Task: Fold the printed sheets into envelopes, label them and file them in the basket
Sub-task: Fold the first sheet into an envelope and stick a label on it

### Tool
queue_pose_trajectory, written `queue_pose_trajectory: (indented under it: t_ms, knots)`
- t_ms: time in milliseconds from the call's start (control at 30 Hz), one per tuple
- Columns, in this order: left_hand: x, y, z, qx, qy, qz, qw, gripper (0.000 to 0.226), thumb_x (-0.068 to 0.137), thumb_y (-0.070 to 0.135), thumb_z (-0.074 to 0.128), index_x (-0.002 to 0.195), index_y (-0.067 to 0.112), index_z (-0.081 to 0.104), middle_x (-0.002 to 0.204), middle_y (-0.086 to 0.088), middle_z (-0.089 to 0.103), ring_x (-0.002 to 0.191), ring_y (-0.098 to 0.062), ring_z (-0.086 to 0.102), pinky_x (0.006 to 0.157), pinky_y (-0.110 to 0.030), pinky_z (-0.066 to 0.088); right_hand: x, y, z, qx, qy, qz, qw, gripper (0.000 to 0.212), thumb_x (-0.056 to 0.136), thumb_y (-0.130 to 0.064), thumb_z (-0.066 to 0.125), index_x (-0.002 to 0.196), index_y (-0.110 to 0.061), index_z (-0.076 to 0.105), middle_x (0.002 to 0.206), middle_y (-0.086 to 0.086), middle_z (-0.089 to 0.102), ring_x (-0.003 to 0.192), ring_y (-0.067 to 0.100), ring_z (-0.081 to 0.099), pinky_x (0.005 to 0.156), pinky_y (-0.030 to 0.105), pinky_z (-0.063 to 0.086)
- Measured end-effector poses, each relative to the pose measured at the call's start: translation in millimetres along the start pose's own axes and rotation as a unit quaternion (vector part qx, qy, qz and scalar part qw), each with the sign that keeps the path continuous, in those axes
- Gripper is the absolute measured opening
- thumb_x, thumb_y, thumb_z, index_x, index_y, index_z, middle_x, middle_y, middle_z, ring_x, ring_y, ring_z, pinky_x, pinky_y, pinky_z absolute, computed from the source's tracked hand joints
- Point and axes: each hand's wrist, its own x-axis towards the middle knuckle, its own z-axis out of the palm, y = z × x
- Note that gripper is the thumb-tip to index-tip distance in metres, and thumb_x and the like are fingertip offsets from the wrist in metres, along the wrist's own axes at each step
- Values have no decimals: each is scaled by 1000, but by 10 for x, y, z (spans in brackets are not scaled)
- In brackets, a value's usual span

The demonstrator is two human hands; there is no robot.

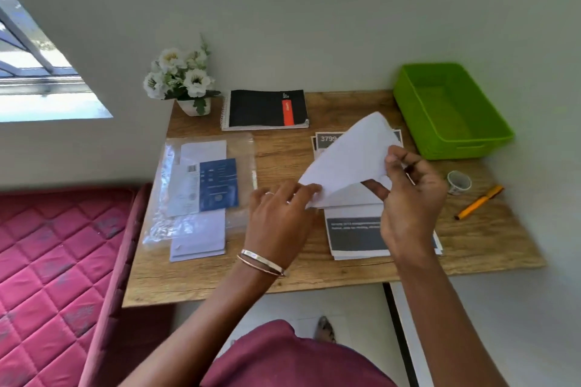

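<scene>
From the head camera, your right hand [412,188] has a pinching grip on the right edge of a white sheet [349,160], thumb on top and fingers curled beneath, lifting that side up off the worktop [283,273]. The sheet is bent over on itself, its blank side facing you, its raised corner pointing towards the wall. Your left hand [279,214] lies with fingers nearly straight, the fingertips pressing the sheet's lower left edge down; its grip is wide and closes round nothing. Two bangles [262,262] sit on that wrist.

The sheet hangs over a stack of printed sheets [358,239] with dark grey blocks of print, lying on the right half of the worktop. The green basket [452,113] stands at the far right corner, just beyond the stack, apart from the sheet.

To the right of your right hand are a small roll of tape [459,181] and an orange pen [479,202], close to each other. On the left half lies a clear plastic sleeve [201,185] with white envelopes and a blue card on it. A black spiral notebook [267,108] lies at the far edge beside a pot of white flowers [180,78]. A red quilted mattress [59,261] adjoins the worktop on the left.
</scene>
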Motion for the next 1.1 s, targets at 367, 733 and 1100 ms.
queue_pose_trajectory:
  t_ms: [367, 733, 1100]
  knots:
    - [421, 244, 286, 55, 182, -40, 981, 21, 92, 23, 47, 85, 21, 68, 86, 4, 65, 89, -18, 61, 97, -55, 23, 687, 135, -859, -263, -227, -189, 919, 39, 95, 5, 45, 116, -25, 60, 113, -5, 61, 99, 7, 60, 75, 19, 53]
    - [557, 155, 243, 9, 107, -31, 994, 22, 86, 11, 51, 89, 27, 67, 90, 10, 65, 90, -12, 58, 94, -51, 22, 1027, 208, -1034, -123, -264, 18, 956, 10, 78, -13, 70, 73, -22, 72, 77, 2, 69, 75, 12, 63, 66, 26, 53]
    - [651, -306, 132, -100, -43, -203, 973, 21, 88, 14, 57, 87, 33, 66, 85, 14, 64, 88, -15, 58, 95, -50, 36, 1084, 294, -651, -94, -324, 205, 919, 8, 83, -8, 64, 84, -5, 71, 79, 10, 72, 69, 21, 64, 58, 32, 54]
